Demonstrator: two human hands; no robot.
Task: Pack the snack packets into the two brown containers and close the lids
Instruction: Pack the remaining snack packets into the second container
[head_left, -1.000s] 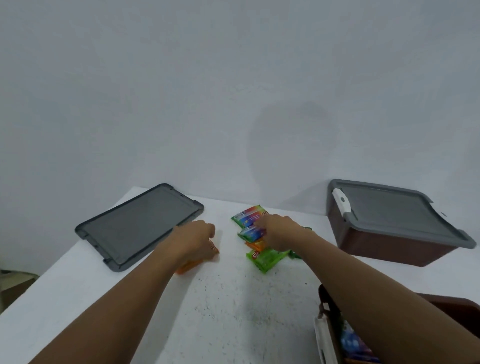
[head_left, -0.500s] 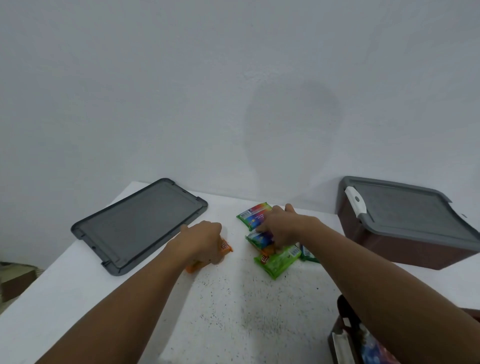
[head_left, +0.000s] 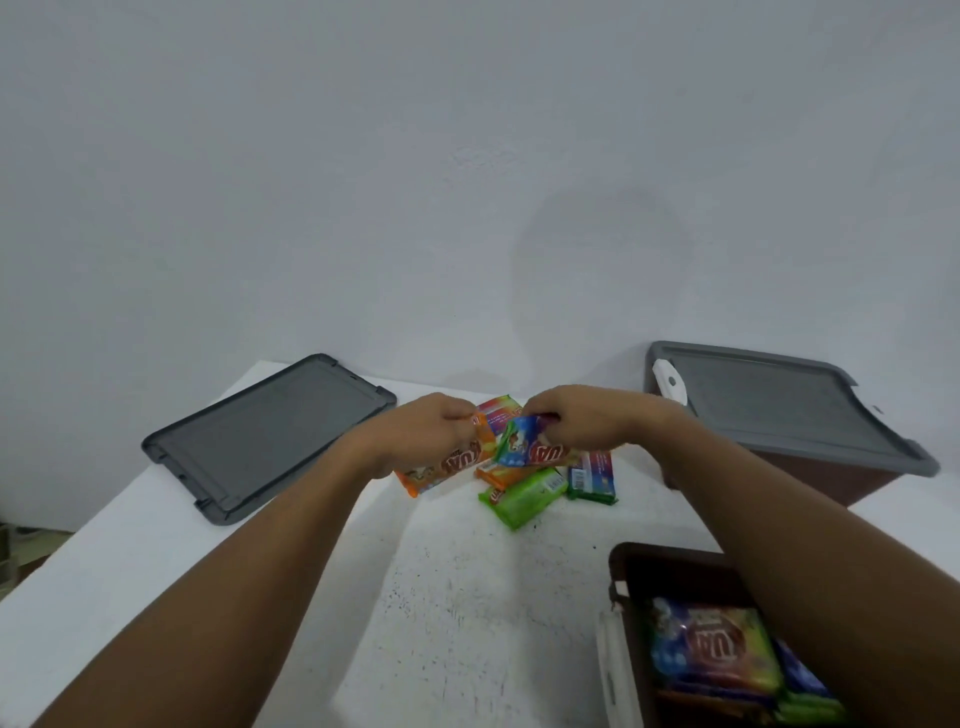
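Observation:
My left hand (head_left: 423, 434) grips an orange snack packet (head_left: 447, 465) lifted off the white table (head_left: 291, 597). My right hand (head_left: 587, 423) pinches a blue-green snack packet (head_left: 527, 449) just beside it. Under them lie a green packet (head_left: 522, 496), another orange packet (head_left: 493, 474), a dark green-and-blue packet (head_left: 592, 475) and a rainbow packet (head_left: 498, 408). An open brown container (head_left: 654, 564) at the lower right holds several packets (head_left: 717, 649). A second brown container (head_left: 831, 480) at the back right has its grey lid (head_left: 779, 405) on.
A loose grey lid (head_left: 270, 436) lies flat on the table at the left. A white latch (head_left: 670, 382) sits on the closed container's corner. The white wall stands right behind the table. The table's left edge drops off beside the loose lid.
Both hands have lifted off the table, each with a packet, and come close together. The view has tilted down, so the open container shows more.

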